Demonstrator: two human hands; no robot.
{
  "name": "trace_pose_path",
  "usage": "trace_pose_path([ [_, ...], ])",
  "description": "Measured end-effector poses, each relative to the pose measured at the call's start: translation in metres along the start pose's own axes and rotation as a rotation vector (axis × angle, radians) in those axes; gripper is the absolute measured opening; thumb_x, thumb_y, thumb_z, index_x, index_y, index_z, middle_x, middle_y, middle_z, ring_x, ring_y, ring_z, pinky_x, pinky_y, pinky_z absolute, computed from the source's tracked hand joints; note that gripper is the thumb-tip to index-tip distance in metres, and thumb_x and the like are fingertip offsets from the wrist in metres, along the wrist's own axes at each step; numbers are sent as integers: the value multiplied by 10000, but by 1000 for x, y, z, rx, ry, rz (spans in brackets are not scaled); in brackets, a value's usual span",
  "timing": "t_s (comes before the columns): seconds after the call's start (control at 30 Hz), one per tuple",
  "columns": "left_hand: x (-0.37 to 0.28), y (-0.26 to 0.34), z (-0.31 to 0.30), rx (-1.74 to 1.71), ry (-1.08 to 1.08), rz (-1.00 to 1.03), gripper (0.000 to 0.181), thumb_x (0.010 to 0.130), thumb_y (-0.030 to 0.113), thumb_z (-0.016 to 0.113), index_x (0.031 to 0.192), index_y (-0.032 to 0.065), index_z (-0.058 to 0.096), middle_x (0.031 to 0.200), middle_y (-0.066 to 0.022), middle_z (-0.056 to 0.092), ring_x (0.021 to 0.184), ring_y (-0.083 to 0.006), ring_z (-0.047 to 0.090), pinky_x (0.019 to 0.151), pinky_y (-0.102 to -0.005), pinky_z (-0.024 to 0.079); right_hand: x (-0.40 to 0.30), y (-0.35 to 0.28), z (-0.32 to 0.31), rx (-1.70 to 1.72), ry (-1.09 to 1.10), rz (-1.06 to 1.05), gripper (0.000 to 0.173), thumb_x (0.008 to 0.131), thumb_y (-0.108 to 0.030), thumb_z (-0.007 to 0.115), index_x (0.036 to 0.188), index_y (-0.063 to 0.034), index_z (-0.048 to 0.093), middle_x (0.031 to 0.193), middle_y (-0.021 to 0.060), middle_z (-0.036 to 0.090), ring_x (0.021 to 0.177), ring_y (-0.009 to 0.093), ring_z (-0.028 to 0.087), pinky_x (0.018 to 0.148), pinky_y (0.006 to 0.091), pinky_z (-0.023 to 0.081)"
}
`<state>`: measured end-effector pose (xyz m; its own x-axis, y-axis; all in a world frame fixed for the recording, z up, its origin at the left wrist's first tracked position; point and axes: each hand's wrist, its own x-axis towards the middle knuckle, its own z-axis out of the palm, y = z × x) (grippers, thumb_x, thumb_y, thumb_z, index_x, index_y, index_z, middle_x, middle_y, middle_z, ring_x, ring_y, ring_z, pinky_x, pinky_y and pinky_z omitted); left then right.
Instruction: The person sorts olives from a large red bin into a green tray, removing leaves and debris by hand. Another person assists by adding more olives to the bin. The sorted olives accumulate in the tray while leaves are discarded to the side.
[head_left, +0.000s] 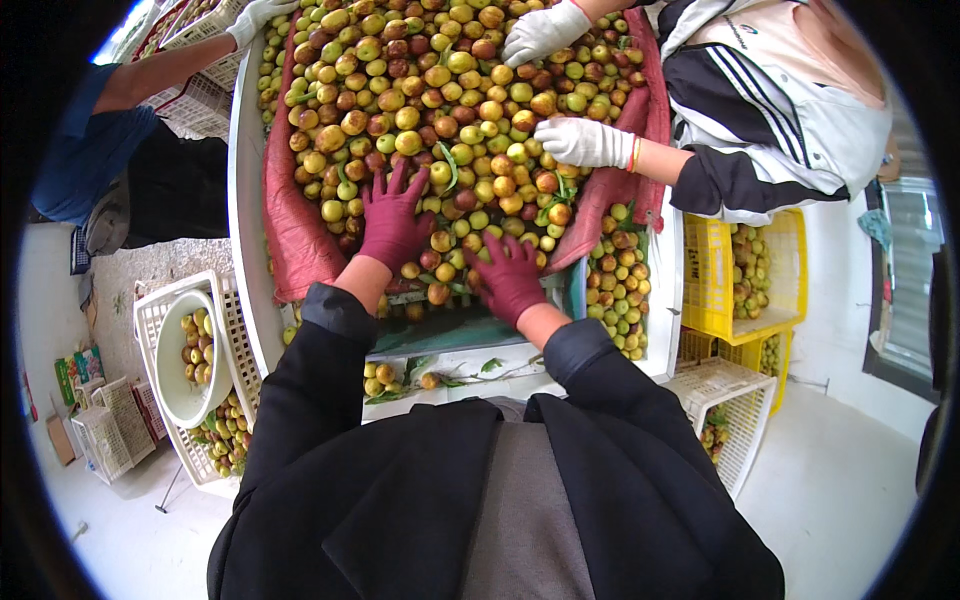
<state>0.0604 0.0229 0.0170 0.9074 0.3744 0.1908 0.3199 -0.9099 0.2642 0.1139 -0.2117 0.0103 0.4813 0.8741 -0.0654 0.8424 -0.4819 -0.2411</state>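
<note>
Before me lies a large heap of jujube fruits (390, 97), yellow-green to reddish brown, with a few green leaves among them. It spreads over red mesh cloth (300, 240) on a white-rimmed sorting table (244, 180). My left hand (394, 217), in a maroon glove, rests on the heap with its fingers spread. Lower on the right, my right hand (510, 277), in a matching glove, touches fruits at the heap's near edge, its fingers apart. Below my hands is a dark green surface (450, 330) within the table.
A co-worker's white-gloved hands (585, 142) touch the heap at right; another person's gloved hand (259, 16) is at upper left. A white basin (169, 375) of fruits sits on a white crate (240, 330). Yellow crates (701, 277) and a white crate (739, 382) stand right.
</note>
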Motion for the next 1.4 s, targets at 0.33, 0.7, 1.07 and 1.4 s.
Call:
trace_pose_path([
  [0.33, -38, 14, -4, 68, -102, 107, 518, 802, 299, 697, 1309, 303, 591, 1376, -75, 476, 1253, -502, 385, 1014, -663, 337, -16, 7, 4, 554, 140, -156, 453, 798, -80, 653, 1243, -164, 650, 1318, 149, 575, 1165, 373, 561, 975, 453, 479],
  [0.7, -108, 34, 1, 103, -241, 172, 593, 774, 319, 713, 1343, 352, 549, 1457, -44, 431, 1345, -549, 296, 988, -729, 331, 39, 67, -16, -21, 175, 267, 651, 821, -194, 657, 1434, -296, 463, 1477, 114, 435, 1353, 361, 403, 1021, 590, 377],
  [1.07, -134, 38, -7, 13, -517, 149, 641, 802, 276, 686, 1409, 362, 498, 1460, -14, 471, 1423, -519, 228, 943, -707, 384, -27, 1, -1, 193, -35, -60, 484, 785, -261, 734, 1256, -295, 627, 1460, 109, 449, 1379, 369, 376, 1086, 634, 263],
  [1.4, -150, 43, -7, -167, -458, 261, 416, 770, 176, 669, 1176, 264, 667, 1045, -15, 676, 1152, -389, 578, 894, -539, 460, 117, 68, -14, 230, 270, 122, 568, 832, -344, 699, 1366, -241, 535, 1493, 156, 384, 1322, 454, 404, 1063, 552, 389],
])
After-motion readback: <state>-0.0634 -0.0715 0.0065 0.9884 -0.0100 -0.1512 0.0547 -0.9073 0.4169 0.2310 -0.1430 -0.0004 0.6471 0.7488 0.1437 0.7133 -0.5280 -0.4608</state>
